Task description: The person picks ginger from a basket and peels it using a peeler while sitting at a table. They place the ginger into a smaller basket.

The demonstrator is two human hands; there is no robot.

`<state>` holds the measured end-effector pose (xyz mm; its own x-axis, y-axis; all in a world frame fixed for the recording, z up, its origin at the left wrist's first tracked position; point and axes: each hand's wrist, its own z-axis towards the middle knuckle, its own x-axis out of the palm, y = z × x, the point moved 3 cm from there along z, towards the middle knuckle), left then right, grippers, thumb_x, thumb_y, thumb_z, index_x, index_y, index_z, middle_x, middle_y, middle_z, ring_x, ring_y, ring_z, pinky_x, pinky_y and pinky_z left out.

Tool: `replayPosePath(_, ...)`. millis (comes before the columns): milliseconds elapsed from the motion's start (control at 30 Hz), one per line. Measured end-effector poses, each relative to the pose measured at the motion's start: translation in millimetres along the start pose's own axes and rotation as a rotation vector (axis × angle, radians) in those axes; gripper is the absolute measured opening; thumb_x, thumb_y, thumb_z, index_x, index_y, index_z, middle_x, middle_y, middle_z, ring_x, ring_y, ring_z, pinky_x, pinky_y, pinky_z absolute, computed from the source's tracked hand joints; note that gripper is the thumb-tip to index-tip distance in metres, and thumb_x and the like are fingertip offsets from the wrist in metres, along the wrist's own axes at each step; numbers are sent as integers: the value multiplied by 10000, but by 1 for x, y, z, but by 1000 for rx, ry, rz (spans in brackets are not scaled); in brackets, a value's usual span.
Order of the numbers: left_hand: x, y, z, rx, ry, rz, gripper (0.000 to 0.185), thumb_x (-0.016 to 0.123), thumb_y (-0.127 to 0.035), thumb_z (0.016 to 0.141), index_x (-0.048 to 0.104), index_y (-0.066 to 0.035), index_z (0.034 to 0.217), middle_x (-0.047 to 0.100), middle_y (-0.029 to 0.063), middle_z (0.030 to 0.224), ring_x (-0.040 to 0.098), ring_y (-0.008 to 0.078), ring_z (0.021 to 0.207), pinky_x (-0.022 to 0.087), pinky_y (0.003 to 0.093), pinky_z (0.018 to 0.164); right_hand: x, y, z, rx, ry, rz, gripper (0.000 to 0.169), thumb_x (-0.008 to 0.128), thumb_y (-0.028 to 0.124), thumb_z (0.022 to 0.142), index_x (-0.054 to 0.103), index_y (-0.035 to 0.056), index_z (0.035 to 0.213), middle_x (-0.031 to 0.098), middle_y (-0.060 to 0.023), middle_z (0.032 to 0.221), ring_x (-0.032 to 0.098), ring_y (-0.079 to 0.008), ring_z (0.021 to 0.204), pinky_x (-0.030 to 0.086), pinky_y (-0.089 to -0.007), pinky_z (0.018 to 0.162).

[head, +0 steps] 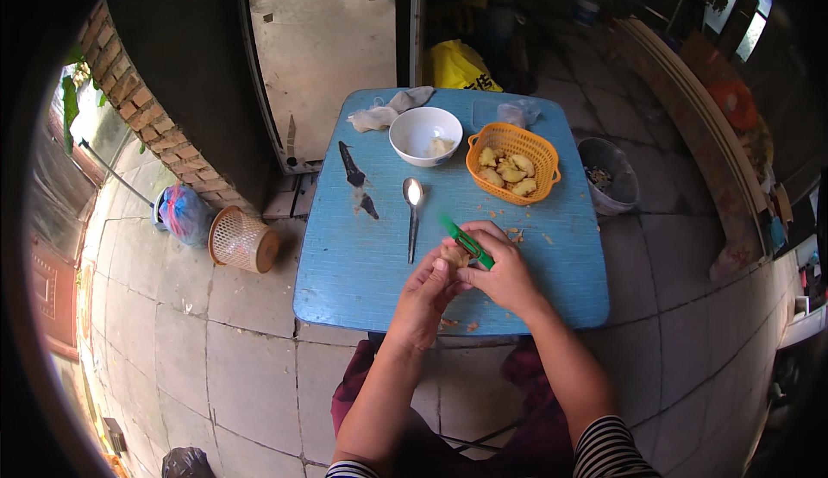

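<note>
My left hand (427, 287) holds a piece of ginger root (455, 257) over the near part of the blue table (349, 271). In my right hand (504, 268) is a green peeler (471, 245), which lies against the ginger. Beyond my hands, an orange plastic basket (548, 154) holds several pieces of ginger (511, 170). To its left stands a white bowl (411, 132) with some pale pieces in it. A metal spoon (412, 219) rests on the table left of the peeler. Scraps of peel (516, 235) are scattered about the tabletop.
Crumpled plastic bags (517, 113) and a pale cloth or bag (388, 112) lie at the table's far edge. A bucket (608, 177) stands on the floor at the right. Left of the table are a tipped wastebasket (242, 242) and a tied blue bag (186, 216).
</note>
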<state>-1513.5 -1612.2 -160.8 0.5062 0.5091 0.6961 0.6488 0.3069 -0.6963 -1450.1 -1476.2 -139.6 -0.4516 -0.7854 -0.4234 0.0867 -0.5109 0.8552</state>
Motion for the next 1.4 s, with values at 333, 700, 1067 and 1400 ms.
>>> replayPosePath(333,12,2,3,25,70,54,511,544,-179,1029,391,10,1479,586,129,1351,577,213,1250,448,332,1086,-35,-1,-33,61,-131,-74,290,624,176,944,558,-10,1157,586,-169,1021,575,-353,1032,474,-415,877)
replayPosePath(700,11,22,7,-28,46,271,359,546,-220,1037,546,8,1314,667,86,1189,660,163,1043,530,282,847,-29,1,-44,-32,-93,-489,176,588,212,967,560,45,1017,650,-139,892,649,-376,835,519,-481,675)
replayPosePath(1067,11,21,0,10,-23,353,340,532,-179,1041,565,30,1308,684,63,1028,656,126,870,498,257,716,-27,5,-42,-114,-96,-506,147,603,223,955,573,80,973,648,-119,871,641,-362,808,505,-480,641)
replayPosePath(1400,15,18,-4,1,-44,398,417,551,-164,1024,517,27,1393,675,77,1113,661,136,853,489,256,702,-36,2,-44,-90,-175,-435,176,617,233,947,542,77,979,635,-121,834,656,-364,772,506,-488,612)
